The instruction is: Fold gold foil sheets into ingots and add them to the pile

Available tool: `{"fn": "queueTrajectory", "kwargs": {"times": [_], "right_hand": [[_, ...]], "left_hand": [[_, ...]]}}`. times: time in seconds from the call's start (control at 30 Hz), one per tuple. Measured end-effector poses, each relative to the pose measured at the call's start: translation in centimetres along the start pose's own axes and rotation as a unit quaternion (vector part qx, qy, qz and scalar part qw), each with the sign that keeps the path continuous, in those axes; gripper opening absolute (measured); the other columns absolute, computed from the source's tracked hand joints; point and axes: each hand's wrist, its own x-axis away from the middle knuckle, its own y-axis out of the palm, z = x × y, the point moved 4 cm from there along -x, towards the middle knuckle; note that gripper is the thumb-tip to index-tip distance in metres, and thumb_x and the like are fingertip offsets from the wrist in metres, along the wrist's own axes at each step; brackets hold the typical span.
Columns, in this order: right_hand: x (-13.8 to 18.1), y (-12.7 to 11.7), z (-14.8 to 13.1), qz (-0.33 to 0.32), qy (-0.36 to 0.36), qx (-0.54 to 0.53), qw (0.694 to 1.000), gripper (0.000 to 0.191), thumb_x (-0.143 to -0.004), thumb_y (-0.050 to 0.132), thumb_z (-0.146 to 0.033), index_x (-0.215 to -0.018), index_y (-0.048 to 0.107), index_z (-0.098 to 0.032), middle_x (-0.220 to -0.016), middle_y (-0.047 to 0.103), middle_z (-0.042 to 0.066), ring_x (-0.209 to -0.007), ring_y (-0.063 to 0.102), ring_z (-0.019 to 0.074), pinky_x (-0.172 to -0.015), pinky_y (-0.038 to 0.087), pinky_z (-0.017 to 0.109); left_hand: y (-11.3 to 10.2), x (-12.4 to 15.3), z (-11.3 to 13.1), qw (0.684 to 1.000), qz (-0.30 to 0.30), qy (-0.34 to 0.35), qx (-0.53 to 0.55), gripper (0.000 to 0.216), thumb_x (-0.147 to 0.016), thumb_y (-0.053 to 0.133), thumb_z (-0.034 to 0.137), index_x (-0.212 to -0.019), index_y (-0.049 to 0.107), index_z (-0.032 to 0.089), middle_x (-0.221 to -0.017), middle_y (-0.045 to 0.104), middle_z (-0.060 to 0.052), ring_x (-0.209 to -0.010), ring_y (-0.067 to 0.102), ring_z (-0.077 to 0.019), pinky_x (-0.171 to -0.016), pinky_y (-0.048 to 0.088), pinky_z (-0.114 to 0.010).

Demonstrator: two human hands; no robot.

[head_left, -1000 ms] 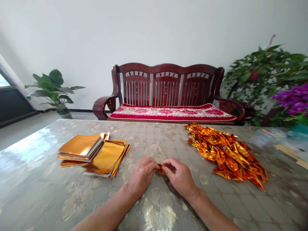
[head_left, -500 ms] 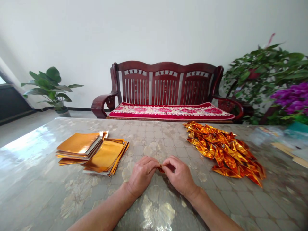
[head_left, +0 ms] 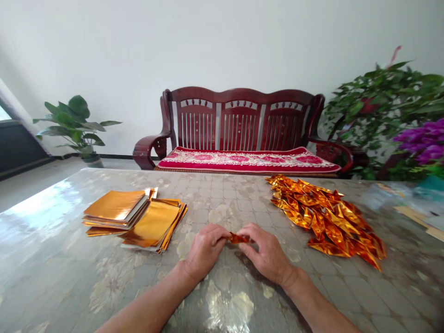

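A small folded piece of shiny orange-gold foil paper (head_left: 238, 238) is between my hands, just above or on the table near its middle. My left hand (head_left: 207, 247) is closed, pinching the paper's left end between thumb and fingers. At the right end, my right hand (head_left: 268, 254) has its fingertips against the paper's far side. Its thumb stands apart, lower down, leaving a gap. To the left lie two stacks of flat gold foil sheets, a left stack (head_left: 114, 205) and a right stack (head_left: 156, 221). A heap of folded, pointed foil pieces (head_left: 322, 215) spreads to the right.
The table (head_left: 114, 282) has a glossy, flower-patterned cover. Clear plastic wrapping (head_left: 385, 194) and tan strips (head_left: 421, 222) lie at its right edge. Beyond stands a dark red wooden bench (head_left: 239, 122) with a red patterned cushion (head_left: 243, 159). Potted plants flank it.
My right thumb has come away from the fingers, and more of the folded foil paper shows between my hands. My left hand keeps its pinch. The view has shifted slightly.
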Motion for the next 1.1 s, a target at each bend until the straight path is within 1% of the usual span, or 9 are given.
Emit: {"fn": "queueTrajectory", "kwargs": {"times": [0.07,0.13,0.33,0.47,0.73,0.83,0.93,1.1], "right_hand": [[0.11,0.01,-0.09,-0.017,-0.028,0.031,0.999,0.02,-0.087,0.061,-0.014,-0.104,0.064,-0.023,-0.102,0.066,0.004,-0.095,0.063,0.0184,-0.084,0.049,0.03],[0.06,0.17,-0.11,-0.021,-0.044,0.047,0.998,0.024,-0.087,0.059,-0.011,-0.106,0.066,-0.024,-0.103,0.067,0.005,-0.095,0.063,0.018,-0.084,0.051,0.029],[-0.16,0.52,-0.31,0.02,-0.089,0.032,0.995,0.028,-0.094,0.051,-0.012,-0.108,0.071,-0.026,-0.106,0.072,0.004,-0.095,0.068,0.016,-0.082,0.055,0.028],[-0.15,0.69,-0.09,0.025,-0.087,0.016,0.996,0.029,-0.094,0.052,-0.012,-0.108,0.073,-0.027,-0.103,0.073,0.004,-0.093,0.068,0.0159,-0.08,0.056,0.028],[-0.19,0.85,0.29,0.032,-0.083,-0.022,0.996,0.029,-0.093,0.052,-0.011,-0.105,0.074,-0.026,-0.1,0.074,0.004,-0.09,0.069,0.0151,-0.079,0.057,0.028],[-0.14,0.79,0.16,0.048,-0.088,-0.026,0.995,0.03,-0.093,0.052,-0.011,-0.104,0.075,-0.026,-0.099,0.074,0.004,-0.089,0.069,0.0148,-0.079,0.058,0.027],[-0.14,0.73,-0.14,0.061,-0.089,-0.025,0.994,0.03,-0.092,0.052,-0.01,-0.102,0.076,-0.026,-0.097,0.075,0.004,-0.087,0.07,0.0147,-0.077,0.058,0.027],[-0.14,0.65,-0.57,0.078,-0.076,-0.019,0.994,0.031,-0.09,0.052,-0.009,-0.099,0.076,-0.026,-0.095,0.075,0.004,-0.085,0.071,0.015,-0.077,0.059,0.027]], "left_hand": [[-0.01,-0.02,-0.18,1.0,0.005,-0.006,0.005,0.023,-0.085,0.061,0.004,-0.089,0.073,0.023,-0.085,0.073,0.001,-0.084,0.066,-0.0133,-0.078,0.05,-0.023],[0.01,-0.04,-0.23,1.0,0.005,-0.006,0.01,0.022,-0.085,0.061,0.005,-0.089,0.073,0.023,-0.086,0.073,0.001,-0.084,0.066,-0.0134,-0.078,0.05,-0.024],[-0.18,-0.12,-0.13,0.999,0.017,-0.009,0.026,0.024,-0.084,0.06,0.004,-0.089,0.073,0.023,-0.085,0.074,0.001,-0.083,0.067,-0.0137,-0.079,0.052,-0.025],[-0.31,-0.21,-0.01,0.999,0.013,-0.018,0.026,0.027,-0.08,0.061,0.0,-0.086,0.073,0.023,-0.082,0.074,0.003,-0.08,0.068,-0.0132,-0.077,0.052,-0.024],[-0.22,-0.13,0.39,0.999,-0.013,-0.038,0.036,0.024,-0.08,0.067,0.005,-0.089,0.075,0.025,-0.083,0.077,0.004,-0.08,0.07,-0.0139,-0.077,0.053,-0.024],[-0.24,-0.05,0.36,0.997,-0.01,-0.059,0.046,0.023,-0.079,0.068,0.005,-0.088,0.075,0.024,-0.081,0.076,0.003,-0.078,0.07,-0.0136,-0.075,0.052,-0.024],[-0.29,0.07,0.28,0.994,0.002,-0.079,0.069,0.02,-0.077,0.068,0.004,-0.086,0.073,0.021,-0.081,0.076,0.003,-0.076,0.07,-0.0128,-0.073,0.052,-0.022],[-0.14,0.06,0.26,0.987,0.006,-0.114,0.116,0.014,-0.077,0.064,0.006,-0.083,0.063,0.019,-0.074,0.072,0.005,-0.069,0.067,-0.0109,-0.063,0.051,-0.019]]}}
